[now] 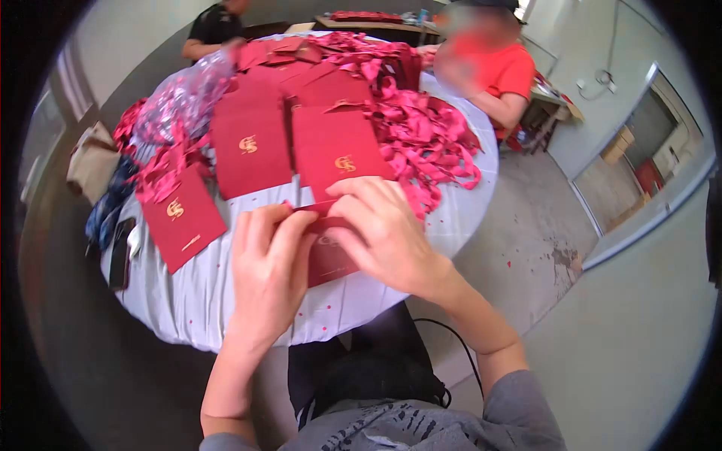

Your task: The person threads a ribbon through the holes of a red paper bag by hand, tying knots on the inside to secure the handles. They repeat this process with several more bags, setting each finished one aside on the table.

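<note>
Both hands meet at the top edge of a dark red bag [329, 259] near the front of the round table. My left hand [272, 259] has its fingers bent and pressed at the bag's upper left. My right hand [383, 229] pinches the same edge from the right, thumb below and fingers above. Just beyond lie a red bag with a gold logo [342, 143] and, to its left, another stack of red bags [250, 143]. A single red bag with pink ribbon [184, 222] rests at the left. What lies between my fingertips is hidden.
Pink ribbons [444, 143] heap at the right of the white-covered table [459, 225]. A clear plastic bag [184, 98], a phone [122, 252] and a beige bag [92, 161] are at the left. One person [500, 71] sits far right, another [214, 30] far left.
</note>
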Tool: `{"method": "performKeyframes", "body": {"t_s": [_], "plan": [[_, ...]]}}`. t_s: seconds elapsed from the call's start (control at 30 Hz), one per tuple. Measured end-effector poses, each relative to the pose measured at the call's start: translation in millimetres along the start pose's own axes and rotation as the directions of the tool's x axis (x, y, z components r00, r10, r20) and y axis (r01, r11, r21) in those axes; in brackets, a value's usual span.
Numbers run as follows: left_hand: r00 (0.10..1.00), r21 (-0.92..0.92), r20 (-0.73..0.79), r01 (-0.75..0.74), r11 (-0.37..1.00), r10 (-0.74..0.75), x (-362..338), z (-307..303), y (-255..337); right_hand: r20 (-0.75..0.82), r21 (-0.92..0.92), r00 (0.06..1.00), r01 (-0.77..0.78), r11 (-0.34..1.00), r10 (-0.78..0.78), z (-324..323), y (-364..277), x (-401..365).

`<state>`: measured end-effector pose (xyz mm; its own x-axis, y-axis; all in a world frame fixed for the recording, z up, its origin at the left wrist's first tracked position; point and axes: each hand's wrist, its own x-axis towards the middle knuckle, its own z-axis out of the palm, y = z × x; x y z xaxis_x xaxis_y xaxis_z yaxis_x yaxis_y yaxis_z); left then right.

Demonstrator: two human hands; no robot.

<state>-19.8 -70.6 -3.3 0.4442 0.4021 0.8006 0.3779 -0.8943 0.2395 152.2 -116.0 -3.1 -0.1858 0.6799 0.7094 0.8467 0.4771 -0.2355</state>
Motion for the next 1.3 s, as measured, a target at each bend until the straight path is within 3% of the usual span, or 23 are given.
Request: {"method": "performKeyframes", "body": {"t_s": [0.1, 0.3, 0.43, 0.47, 0.53, 0.6, 0.63, 0.7, 0.77, 0.83, 0.9, 0.93, 1.0, 1.1, 1.17, 1.3], "plan": [[0.991, 0.094, 0.130, 0.004, 0.996, -0.016, 8.4, -6.1, 9.4, -0.054, -0.034, 0.999, -0.005, 0.999, 0.003, 6.0, -2.1, -3.3], [0.971, 0.221, 0.230, 0.019, 0.975, -0.071, 16.9, -23.4, 14.4, -0.116, 0.030, 0.993, -0.004, 1.000, 0.007, 6.2, -3.8, -8.3], [0.904, 0.000, 0.334, 0.282, 0.960, -0.265, 13.1, -33.4, 9.0, -0.098, 0.084, 0.995, 0.019, 0.996, -0.011, 3.4, -1.1, -12.3], [0.906, -0.002, 0.332, 0.280, 0.960, -0.263, 14.4, -32.7, 8.7, -0.098, 0.081, 0.995, 0.021, 0.996, -0.013, 0.6, 1.7, -12.3], [0.885, -0.099, 0.374, 0.334, 0.937, -0.276, 15.3, -33.5, 7.4, -0.097, 0.287, 0.995, 0.040, 0.957, -0.012, -6.4, 10.7, -10.2], [0.895, -0.146, 0.337, 0.355, 0.923, -0.291, 8.8, -27.2, -1.1, -0.124, 0.534, 0.969, -0.118, 0.837, 0.216, -22.1, 26.4, -4.4], [0.903, -0.195, 0.306, 0.370, 0.908, -0.302, 5.1, -24.2, -4.3, -0.315, 0.336, 0.940, -0.020, 0.942, 0.132, -20.1, 52.6, -0.7], [0.918, -0.198, 0.283, 0.340, 0.919, -0.278, 4.7, -21.9, -4.2, -0.271, 0.342, 0.864, -0.327, 0.881, 0.425, -18.8, 85.3, -0.7], [0.948, -0.204, 0.235, 0.264, 0.943, -0.215, 4.8, -17.9, -6.9, -0.225, 0.124, 0.844, -0.471, 0.873, 0.487, -5.3, 121.3, -6.8], [0.954, -0.160, 0.194, 0.260, 0.952, -0.228, 8.0, -16.8, -6.4, -0.193, -0.030, 0.835, -0.530, 0.848, 0.515, 15.4, 153.0, -14.0], [0.959, -0.120, 0.156, 0.254, 0.960, -0.235, 9.5, -13.9, -7.9, -0.196, -0.206, 0.883, -0.463, 0.862, 0.427, 30.7, 164.9, -13.8], [0.970, -0.062, 0.138, 0.212, 0.975, -0.202, 8.0, -10.6, -9.4, -0.154, -0.158, 0.848, -0.529, 0.834, 0.508, 34.7, 165.6, -12.3], [0.978, 0.049, 0.131, 0.160, 0.986, -0.165, 5.0, -6.4, -10.8, -0.159, -0.127, 0.860, -0.506, 0.853, 0.486, 37.4, 168.0, -9.3], [0.975, 0.066, 0.167, 0.140, 0.988, -0.150, 6.0, -8.6, -7.2, -0.161, -0.097, 0.879, -0.468, 0.879, 0.450, 29.5, 170.6, 0.2], [0.973, 0.038, 0.166, 0.155, 0.987, -0.159, 8.9, -10.1, -6.8, -0.198, 0.240, 0.850, -0.440, 0.865, 0.488, 19.9, 168.1, 10.2], [0.974, 0.044, 0.182, 0.125, 0.991, -0.131, 12.8, -10.7, -12.0, -0.178, 0.623, 0.873, -0.257, 0.739, 0.453, -7.5, 154.0, 35.1]]}}
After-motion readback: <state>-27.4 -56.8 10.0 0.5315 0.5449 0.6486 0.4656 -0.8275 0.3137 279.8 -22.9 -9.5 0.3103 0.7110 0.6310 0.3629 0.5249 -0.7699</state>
